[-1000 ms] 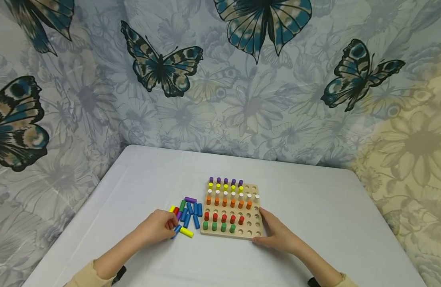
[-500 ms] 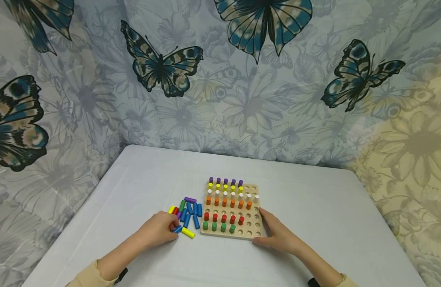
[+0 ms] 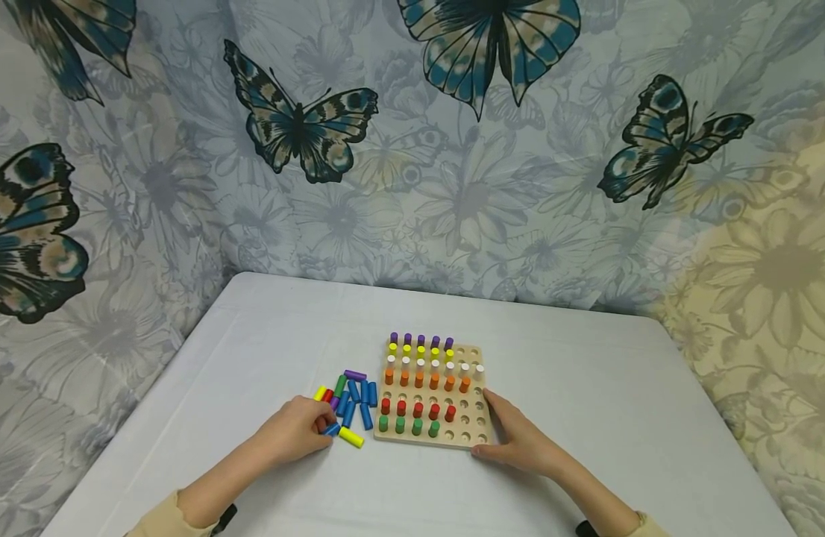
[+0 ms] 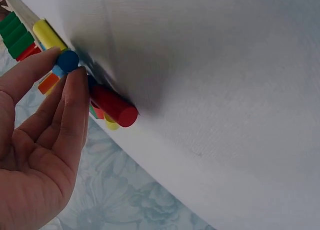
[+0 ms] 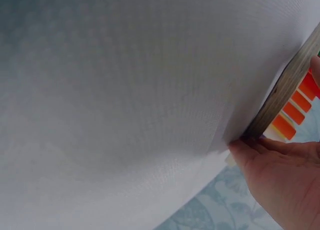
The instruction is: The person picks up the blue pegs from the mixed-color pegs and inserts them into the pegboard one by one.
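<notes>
Hands (image 3: 293, 430) on blue peg (image 3: 332, 429), pegboard (image 3: 419, 441)

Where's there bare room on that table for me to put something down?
The white tabletop is bare between the pegboard and the butterfly-patterned backdrop, to the right of the right hand, and in front of the pegboard between the forearms. It is crowded between the pegboard and the left hand, where loose pegs lie.

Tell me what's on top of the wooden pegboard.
The wooden pegboard shows, far to near, upright purple pegs, yellow pegs, white pegs, orange pegs, a bare row of holes, red pegs and green pegs. The pegs' lower ends are hidden in their holes.
</notes>
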Demonstrator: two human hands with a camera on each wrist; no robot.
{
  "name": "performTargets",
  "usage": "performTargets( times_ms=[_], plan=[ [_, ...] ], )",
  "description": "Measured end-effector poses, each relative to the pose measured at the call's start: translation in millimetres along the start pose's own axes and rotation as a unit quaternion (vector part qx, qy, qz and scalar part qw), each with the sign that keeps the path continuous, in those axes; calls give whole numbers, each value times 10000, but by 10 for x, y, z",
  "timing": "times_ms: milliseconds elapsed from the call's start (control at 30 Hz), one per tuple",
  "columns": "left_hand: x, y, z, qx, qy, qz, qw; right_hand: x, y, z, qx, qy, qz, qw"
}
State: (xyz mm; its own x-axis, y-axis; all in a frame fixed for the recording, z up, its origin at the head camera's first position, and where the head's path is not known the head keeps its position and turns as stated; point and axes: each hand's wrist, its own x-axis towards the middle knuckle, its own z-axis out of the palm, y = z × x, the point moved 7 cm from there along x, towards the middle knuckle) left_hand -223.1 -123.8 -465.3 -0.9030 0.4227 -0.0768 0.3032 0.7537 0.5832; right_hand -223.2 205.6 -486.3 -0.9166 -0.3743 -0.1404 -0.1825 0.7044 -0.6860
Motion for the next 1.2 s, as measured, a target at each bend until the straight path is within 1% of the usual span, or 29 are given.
performTargets(
  times_ms=[133,233,400,567,767,933,1033,1200],
  plan=[
    [13,-8,10,-261,-168,38,9995,-14,9,-2,81,26,51,10000],
    [18,-21,18,-433,-230,33,9988,-20,11,-2,98,31,75,9999],
    [29,-27,10,-882,-106,96,9960,-22,-2,-11,58,40,93,9999],
    [69,25,-15,-1427,28,183,9896,-32,-8,-27,57,79,129,9999],
    [149,65,-21,-1947,77,105,9808,-26,5,-30,44,77,128,9999],
    [205,105,-28,-2358,96,72,9717,-29,-3,-27,9,50,115,9999],
    [244,141,-24,-2494,93,91,9683,-33,-5,-28,13,36,140,9999],
    [332,239,-23,-2439,99,314,9692,-37,-10,-35,17,44,134,9999]
  ],
)
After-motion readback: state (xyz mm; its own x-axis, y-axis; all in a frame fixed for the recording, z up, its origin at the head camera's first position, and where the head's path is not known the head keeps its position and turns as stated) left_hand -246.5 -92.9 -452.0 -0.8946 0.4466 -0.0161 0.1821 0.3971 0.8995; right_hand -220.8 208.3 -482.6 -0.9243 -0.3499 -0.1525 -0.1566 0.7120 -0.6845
